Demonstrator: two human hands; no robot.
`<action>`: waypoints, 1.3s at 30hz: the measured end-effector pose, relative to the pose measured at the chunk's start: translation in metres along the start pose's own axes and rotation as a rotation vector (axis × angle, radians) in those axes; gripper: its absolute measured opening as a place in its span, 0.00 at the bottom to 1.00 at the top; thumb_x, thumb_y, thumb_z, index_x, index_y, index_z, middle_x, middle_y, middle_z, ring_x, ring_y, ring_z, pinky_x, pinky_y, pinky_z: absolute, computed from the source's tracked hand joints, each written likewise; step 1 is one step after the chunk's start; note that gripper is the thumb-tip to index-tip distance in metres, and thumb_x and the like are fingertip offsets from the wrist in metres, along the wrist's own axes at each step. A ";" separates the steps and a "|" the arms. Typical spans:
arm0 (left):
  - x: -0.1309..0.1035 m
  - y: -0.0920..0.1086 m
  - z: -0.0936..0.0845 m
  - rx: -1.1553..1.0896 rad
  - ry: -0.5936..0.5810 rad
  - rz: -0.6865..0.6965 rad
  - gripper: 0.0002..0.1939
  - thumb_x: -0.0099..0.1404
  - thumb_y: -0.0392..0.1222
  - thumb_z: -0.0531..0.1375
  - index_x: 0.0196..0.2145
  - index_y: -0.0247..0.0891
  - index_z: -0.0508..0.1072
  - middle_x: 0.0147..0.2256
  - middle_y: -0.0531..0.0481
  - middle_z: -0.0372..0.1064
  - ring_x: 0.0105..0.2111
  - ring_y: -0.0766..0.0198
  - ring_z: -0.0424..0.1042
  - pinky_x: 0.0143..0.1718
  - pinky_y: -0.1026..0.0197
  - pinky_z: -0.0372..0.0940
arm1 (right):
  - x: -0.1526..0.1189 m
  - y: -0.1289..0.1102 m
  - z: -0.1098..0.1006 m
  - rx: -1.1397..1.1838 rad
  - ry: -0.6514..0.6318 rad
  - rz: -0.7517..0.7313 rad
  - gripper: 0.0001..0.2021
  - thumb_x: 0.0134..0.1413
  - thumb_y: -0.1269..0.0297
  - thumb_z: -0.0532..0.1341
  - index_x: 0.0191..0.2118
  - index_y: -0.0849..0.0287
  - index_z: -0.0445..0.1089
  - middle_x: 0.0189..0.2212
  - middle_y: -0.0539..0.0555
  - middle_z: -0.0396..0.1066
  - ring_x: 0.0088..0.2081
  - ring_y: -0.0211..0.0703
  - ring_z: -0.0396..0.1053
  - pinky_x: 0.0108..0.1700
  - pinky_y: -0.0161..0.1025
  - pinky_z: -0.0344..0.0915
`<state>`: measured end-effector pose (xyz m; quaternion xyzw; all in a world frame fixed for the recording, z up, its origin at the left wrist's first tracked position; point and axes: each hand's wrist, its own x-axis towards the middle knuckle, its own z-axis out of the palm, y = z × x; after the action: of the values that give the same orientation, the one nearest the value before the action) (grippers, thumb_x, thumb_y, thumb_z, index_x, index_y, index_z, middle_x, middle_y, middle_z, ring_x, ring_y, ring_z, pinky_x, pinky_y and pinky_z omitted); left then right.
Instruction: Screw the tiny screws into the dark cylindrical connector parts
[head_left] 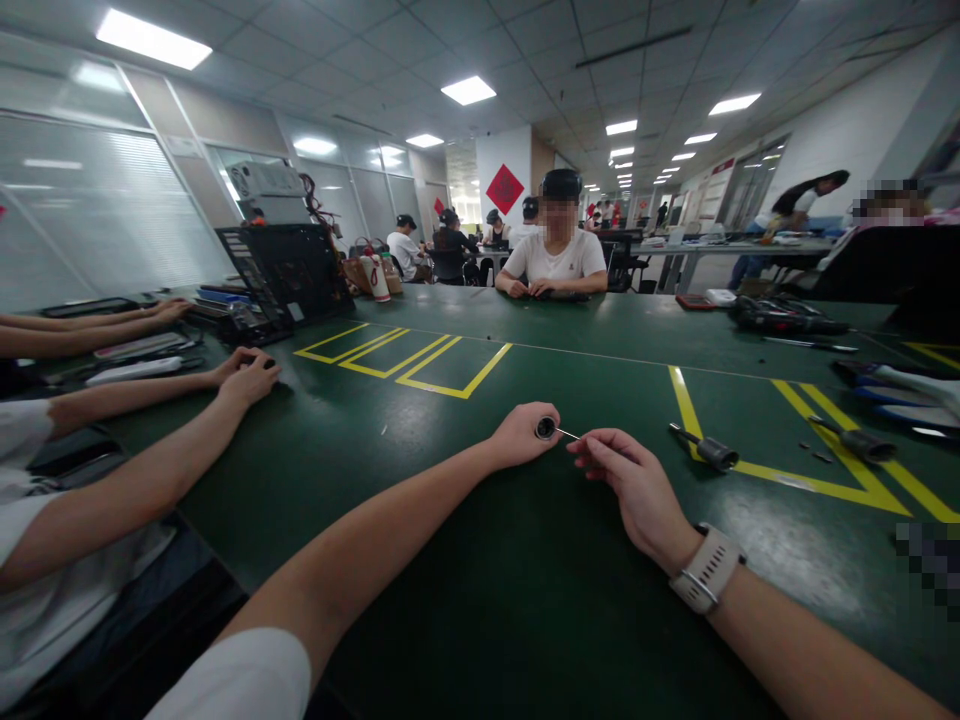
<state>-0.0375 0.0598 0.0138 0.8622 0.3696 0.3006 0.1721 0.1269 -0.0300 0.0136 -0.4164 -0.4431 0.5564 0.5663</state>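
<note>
Work looked under way, not finished: thin metal rod [568,434] reached the open end of the dark round part [545,428]; couldn't tell what was done inside. Two shafted cylinders [716,453] lay toward the counter's [465,590] right side, status unclear. Round part sat inward of the near edge, wrapped in left hand [523,436]. Right hand [626,475], just beside, pinched the rod; hands not touching.
</note>
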 end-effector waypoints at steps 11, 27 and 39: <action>0.000 0.000 0.000 -0.051 0.029 -0.025 0.05 0.54 0.38 0.59 0.25 0.35 0.66 0.23 0.56 0.61 0.25 0.70 0.61 0.27 0.67 0.58 | 0.002 0.002 -0.001 -0.012 0.000 -0.001 0.09 0.44 0.57 0.66 0.31 0.56 0.73 0.36 0.54 0.75 0.35 0.44 0.67 0.37 0.41 0.60; 0.000 -0.002 0.001 -0.063 0.066 -0.014 0.05 0.54 0.38 0.59 0.25 0.35 0.65 0.24 0.56 0.61 0.25 0.69 0.61 0.29 0.65 0.57 | 0.000 0.004 0.002 -0.063 -0.024 -0.025 0.08 0.48 0.58 0.65 0.34 0.54 0.73 0.41 0.53 0.73 0.38 0.44 0.68 0.38 0.42 0.61; 0.001 -0.004 0.002 -0.084 0.063 -0.011 0.06 0.53 0.38 0.59 0.24 0.35 0.65 0.22 0.57 0.60 0.23 0.71 0.60 0.27 0.67 0.56 | 0.002 0.002 -0.002 0.034 -0.033 -0.009 0.09 0.45 0.58 0.65 0.32 0.56 0.72 0.35 0.53 0.75 0.36 0.44 0.68 0.37 0.41 0.62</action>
<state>-0.0374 0.0627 0.0107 0.8422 0.3667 0.3419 0.1982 0.1280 -0.0280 0.0115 -0.3954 -0.4448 0.5680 0.5685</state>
